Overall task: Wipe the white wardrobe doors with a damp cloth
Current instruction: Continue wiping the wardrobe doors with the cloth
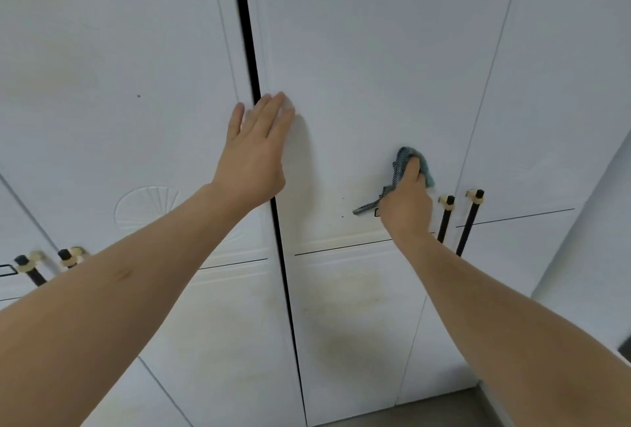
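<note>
We see 2 bare arms reaching up from the bottom corners of the frame toward a run of white wardrobe doors (368, 61) that fills nearly the whole view. Our left hand (254, 157) sits just left of centre with its fingers straight and slightly spread, the palm laid flat against the door surface right where a dark vertical gap (254, 85) separates 2 doors; the fingertips cross that gap onto the door to the right.

Our right hand (408, 203) is right of centre, a little lower in the frame, with its fingers curled around a bunched teal cloth (425, 170). The cloth is pressed against the same door, and a patterned dark-and-white edge of it trails down and to the left of the knuckles. Just right of this hand stand 2 black bar handles (445, 222) with pale end caps, 1 on each side of a thin door seam. Another pair of such handles (32, 268) shows at the left edge, partly hidden behind the left forearm.

A fan-shaped relief (146, 203) is embossed on the door in the lower left. Faint yellowish marks show on the lower panel below centre. A strip of grey floor (440, 409) appears at the bottom right.
</note>
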`<action>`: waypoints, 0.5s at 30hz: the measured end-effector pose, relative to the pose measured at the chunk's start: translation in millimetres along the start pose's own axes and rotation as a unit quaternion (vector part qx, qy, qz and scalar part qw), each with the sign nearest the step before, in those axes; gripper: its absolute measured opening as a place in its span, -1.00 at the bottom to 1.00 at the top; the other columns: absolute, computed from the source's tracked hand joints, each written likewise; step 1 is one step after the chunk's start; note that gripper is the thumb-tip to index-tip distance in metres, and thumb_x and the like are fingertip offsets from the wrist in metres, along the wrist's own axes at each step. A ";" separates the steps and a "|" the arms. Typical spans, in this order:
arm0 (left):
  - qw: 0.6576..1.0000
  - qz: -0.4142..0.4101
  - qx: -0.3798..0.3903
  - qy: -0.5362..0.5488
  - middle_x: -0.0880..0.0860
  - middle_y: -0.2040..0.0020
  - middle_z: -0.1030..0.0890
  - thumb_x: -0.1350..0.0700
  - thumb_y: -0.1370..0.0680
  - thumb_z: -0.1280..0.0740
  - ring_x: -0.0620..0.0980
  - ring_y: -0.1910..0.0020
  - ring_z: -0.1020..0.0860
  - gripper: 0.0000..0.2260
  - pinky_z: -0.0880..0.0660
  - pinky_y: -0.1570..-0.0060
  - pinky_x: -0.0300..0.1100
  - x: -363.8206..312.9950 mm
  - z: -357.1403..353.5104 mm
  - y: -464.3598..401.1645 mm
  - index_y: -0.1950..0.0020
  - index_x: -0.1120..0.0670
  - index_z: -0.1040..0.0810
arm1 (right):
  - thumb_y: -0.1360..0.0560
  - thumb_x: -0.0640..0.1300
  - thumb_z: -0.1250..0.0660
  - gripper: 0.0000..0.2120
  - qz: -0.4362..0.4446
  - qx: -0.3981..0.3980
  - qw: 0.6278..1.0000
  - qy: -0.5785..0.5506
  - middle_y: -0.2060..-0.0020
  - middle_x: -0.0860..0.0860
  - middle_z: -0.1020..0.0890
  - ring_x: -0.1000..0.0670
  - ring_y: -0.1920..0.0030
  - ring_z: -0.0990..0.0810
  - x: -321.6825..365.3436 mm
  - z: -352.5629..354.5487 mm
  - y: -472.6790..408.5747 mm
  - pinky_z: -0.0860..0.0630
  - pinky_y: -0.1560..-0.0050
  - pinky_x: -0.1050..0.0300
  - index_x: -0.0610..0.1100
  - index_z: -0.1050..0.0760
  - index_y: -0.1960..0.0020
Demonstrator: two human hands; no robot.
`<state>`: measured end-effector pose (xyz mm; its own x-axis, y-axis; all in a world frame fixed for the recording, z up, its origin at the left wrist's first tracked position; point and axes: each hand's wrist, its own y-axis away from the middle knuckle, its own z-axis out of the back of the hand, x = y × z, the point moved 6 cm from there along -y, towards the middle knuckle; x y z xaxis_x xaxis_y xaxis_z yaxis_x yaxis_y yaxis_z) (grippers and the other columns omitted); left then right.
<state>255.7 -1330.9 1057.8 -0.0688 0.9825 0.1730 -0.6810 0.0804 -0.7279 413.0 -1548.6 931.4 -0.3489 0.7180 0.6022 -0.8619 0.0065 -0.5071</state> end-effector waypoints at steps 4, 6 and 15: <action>1.000 -0.016 0.006 0.001 0.17 -0.57 -0.26 0.44 -0.30 -0.23 0.18 -0.57 -0.20 -0.23 -0.06 -0.52 0.24 12.3 -1.5 8.5 -0.54 0.23 -0.27 | -0.48 -0.34 -0.29 -0.27 -0.008 -0.011 1.000 0.006 -0.34 -0.24 -0.42 -0.31 0.07 -0.61 7.3 -1.0 5.1 -0.53 0.19 -0.04 -0.17 -0.08 -0.57; 0.999 -0.030 0.018 -0.005 0.17 -0.58 -0.25 0.43 -0.31 -0.26 0.18 -0.57 -0.19 -0.23 -0.07 -0.52 0.25 15.4 -5.7 12.1 -0.55 0.23 -0.26 | -0.53 -0.30 -0.28 -0.32 0.001 0.007 1.000 0.005 -0.35 -0.23 -0.42 -0.32 0.04 -0.61 21.2 -7.9 14.4 -0.55 0.15 -0.08 -0.15 -0.08 -0.57; 0.997 -0.049 0.047 0.032 0.18 -0.58 -0.25 0.29 -0.39 -0.20 0.17 -0.59 -0.16 -0.31 0.00 -0.55 0.20 11.2 -8.1 18.4 -0.55 0.25 -0.26 | -0.50 -0.18 -0.33 -0.35 0.197 0.093 0.976 -0.004 -0.24 -0.14 -0.52 -0.29 -0.04 -0.60 157.4 -52.7 76.1 -0.46 0.18 -0.03 -0.04 -0.21 -0.54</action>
<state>248.3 -1317.1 1041.0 0.0456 0.9796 0.1955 -0.7476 0.1632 -0.6437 311.9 -1398.4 955.2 -0.6686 0.6342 0.3883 -0.7122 -0.3960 -0.5796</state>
